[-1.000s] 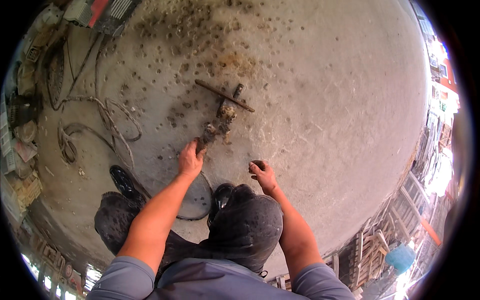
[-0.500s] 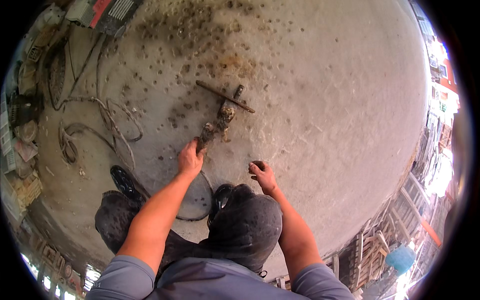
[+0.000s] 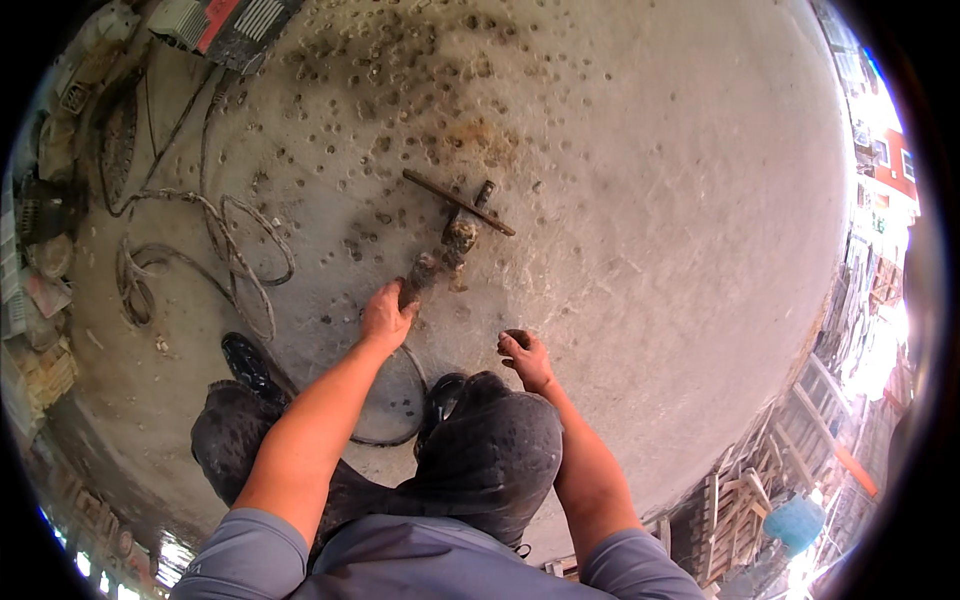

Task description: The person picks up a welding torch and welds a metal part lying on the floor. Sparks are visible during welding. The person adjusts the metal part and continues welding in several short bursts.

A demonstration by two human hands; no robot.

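Note:
My left hand (image 3: pixel 386 316) grips the near end of a dark, rusty hand tool (image 3: pixel 440 258) that lies on the pitted concrete floor (image 3: pixel 650 200). The tool's far end meets a thin rusty metal bar (image 3: pixel 458 202) that lies crosswise on the floor. My right hand (image 3: pixel 524 356) hovers to the right of the tool with its fingers curled around a small dark object (image 3: pixel 517 338). Both forearms reach out over my dark-clad knees.
A light hose or cable (image 3: pixel 230 240) loops over the floor at the left. A red and grey machine (image 3: pixel 225 22) stands at the top left. A dark wire ring (image 3: pixel 395 400) lies by my dark shoe (image 3: pixel 245 362). Scaffolding and buildings (image 3: pixel 800 470) show beyond the slab's right edge.

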